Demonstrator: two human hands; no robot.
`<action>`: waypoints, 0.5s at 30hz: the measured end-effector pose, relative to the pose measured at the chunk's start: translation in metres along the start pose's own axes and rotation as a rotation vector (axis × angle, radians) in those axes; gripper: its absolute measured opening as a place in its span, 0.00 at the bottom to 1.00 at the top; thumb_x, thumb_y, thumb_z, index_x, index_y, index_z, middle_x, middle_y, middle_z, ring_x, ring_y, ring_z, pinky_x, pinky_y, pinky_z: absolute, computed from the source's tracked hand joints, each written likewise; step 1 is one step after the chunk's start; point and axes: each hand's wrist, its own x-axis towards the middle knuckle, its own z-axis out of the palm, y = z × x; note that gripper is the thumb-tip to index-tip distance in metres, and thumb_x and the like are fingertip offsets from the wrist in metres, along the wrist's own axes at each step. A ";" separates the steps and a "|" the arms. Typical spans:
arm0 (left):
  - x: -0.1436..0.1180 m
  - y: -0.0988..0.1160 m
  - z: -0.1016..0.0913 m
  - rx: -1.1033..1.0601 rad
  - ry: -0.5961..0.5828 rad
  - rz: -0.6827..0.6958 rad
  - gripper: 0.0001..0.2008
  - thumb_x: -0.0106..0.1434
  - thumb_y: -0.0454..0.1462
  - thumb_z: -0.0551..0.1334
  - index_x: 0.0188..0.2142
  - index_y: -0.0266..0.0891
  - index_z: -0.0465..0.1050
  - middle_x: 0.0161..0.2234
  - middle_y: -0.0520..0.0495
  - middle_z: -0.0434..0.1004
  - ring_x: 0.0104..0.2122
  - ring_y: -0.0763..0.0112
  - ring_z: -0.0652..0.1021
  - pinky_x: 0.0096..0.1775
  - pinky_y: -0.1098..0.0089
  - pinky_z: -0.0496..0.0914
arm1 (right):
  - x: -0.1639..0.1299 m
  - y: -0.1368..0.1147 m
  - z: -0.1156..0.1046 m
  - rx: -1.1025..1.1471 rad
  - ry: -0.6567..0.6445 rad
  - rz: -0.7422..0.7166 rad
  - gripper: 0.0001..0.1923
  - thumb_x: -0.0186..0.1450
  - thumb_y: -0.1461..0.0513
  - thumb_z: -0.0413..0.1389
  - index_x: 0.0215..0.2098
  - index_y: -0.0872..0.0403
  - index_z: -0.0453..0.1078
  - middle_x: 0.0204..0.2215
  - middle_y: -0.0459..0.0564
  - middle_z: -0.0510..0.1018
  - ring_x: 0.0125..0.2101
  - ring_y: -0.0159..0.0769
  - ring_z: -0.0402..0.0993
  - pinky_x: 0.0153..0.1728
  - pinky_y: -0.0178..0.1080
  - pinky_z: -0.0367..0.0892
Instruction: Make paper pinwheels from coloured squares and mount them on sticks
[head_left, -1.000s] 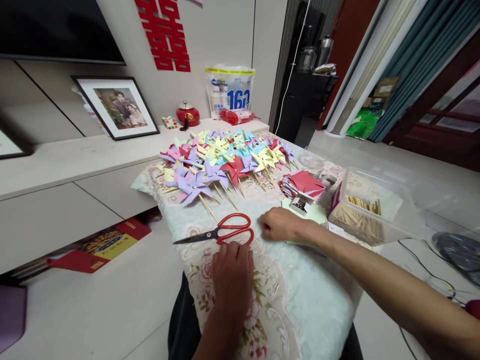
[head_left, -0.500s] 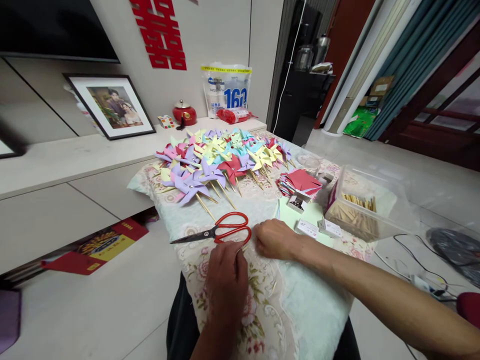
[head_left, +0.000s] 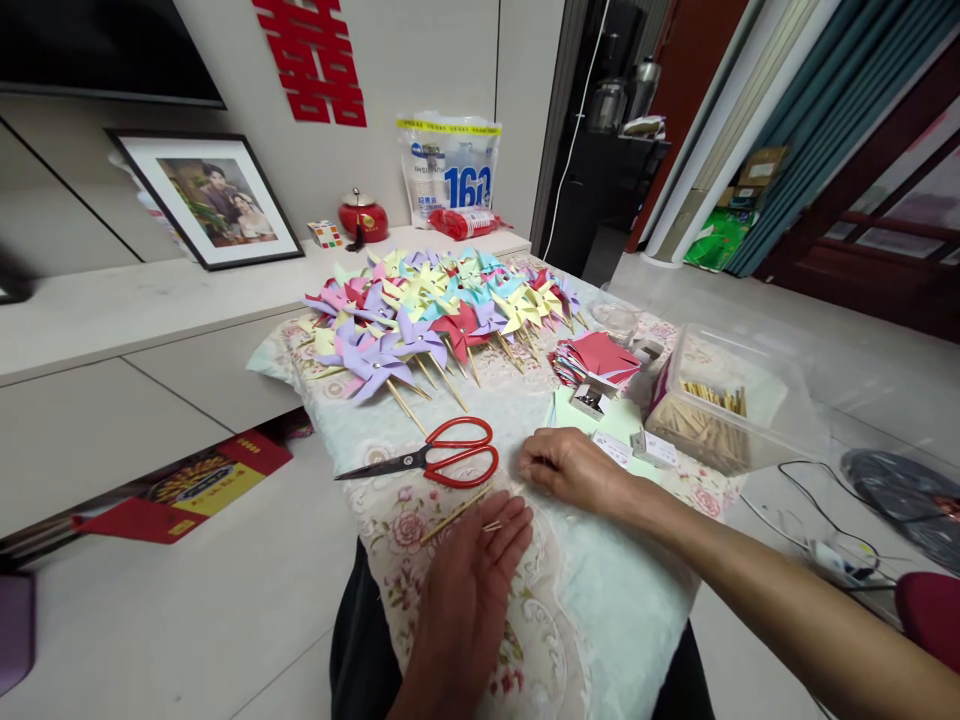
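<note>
Thin wooden stick [head_left: 457, 513] on matt floral cloth [head_left: 600, 600]; glossy red-handled scissors [head_left: 442, 460].

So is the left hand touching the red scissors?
Apart. The head view shows bare tablecloth between the left hand and the red scissors.

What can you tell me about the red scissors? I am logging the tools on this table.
The red scissors lie flat on the floral tablecloth, shut, with dark metal blades pointing left toward the table's edge and two red loop handles, plastic by the look, on the right. Neither hand touches them: the left hand lies flat just below, by a thin wooden stick, and the right hand rests to the right of the handles. The pile of paper pinwheels lies behind them.
</note>
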 end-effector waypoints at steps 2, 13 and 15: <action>0.000 -0.003 -0.009 0.036 -0.034 0.029 0.10 0.63 0.32 0.61 0.42 0.29 0.77 0.47 0.31 0.81 0.49 0.54 0.81 0.56 0.58 0.72 | 0.001 0.004 0.002 -0.089 -0.027 -0.067 0.09 0.63 0.71 0.54 0.34 0.56 0.75 0.32 0.48 0.78 0.33 0.32 0.72 0.36 0.32 0.62; -0.001 -0.006 -0.014 0.088 -0.020 0.079 0.12 0.59 0.36 0.65 0.41 0.31 0.78 0.46 0.31 0.81 0.49 0.53 0.81 0.56 0.55 0.72 | 0.006 -0.021 0.012 -0.520 -0.315 0.047 0.10 0.66 0.69 0.49 0.42 0.60 0.71 0.39 0.60 0.78 0.32 0.41 0.76 0.27 0.37 0.59; 0.000 -0.005 -0.014 0.100 -0.021 0.079 0.12 0.58 0.35 0.66 0.41 0.32 0.78 0.46 0.32 0.81 0.49 0.53 0.81 0.56 0.55 0.72 | 0.004 -0.019 0.009 -0.485 -0.315 0.050 0.09 0.66 0.67 0.50 0.41 0.60 0.71 0.38 0.60 0.79 0.32 0.41 0.76 0.28 0.37 0.59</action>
